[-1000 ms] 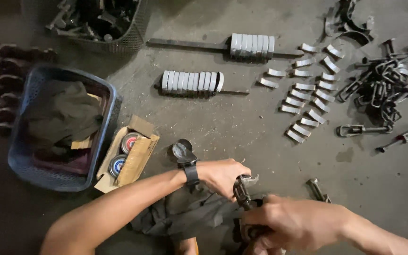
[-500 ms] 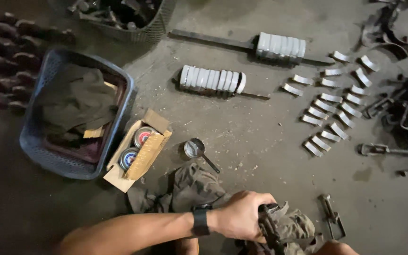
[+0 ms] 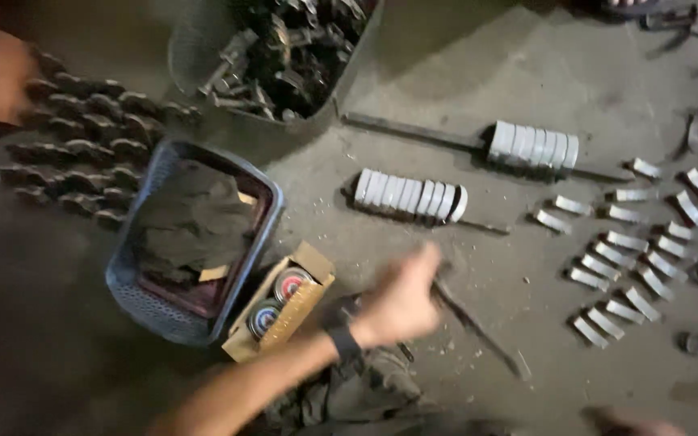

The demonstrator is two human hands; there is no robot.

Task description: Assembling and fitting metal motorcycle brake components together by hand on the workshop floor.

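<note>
Your left hand [image 3: 401, 303] is out over the concrete floor [image 3: 478, 89], fingers curled around the near end of a thin dark rod [image 3: 478, 327]. The frame is motion-blurred, so how tightly the fingers close is hard to read, but the rod runs out from the fist and slants down to the right, its far end on the floor. A dark band sits on that wrist.

Your right hand [image 3: 628, 421] shows only as a blurred sliver at the bottom edge; you cannot tell whether it is spread or closed.

Just below the left forearm lies a crumpled olive cloth [image 3: 357, 396]. Beside the wrist, to the left, an open cardboard box [image 3: 280, 307] holds two round tins. Touching it on the left is a blue plastic basket [image 3: 191, 250] with dark rags inside.

Beyond the hand, a row of pale curved shells is threaded on a bar [image 3: 409, 196]; a second row [image 3: 533, 147] lies farther back. Loose shells [image 3: 632, 258] are spread in lines to the right. A mesh basket of dark metal parts [image 3: 284, 52] stands at the top.
</note>
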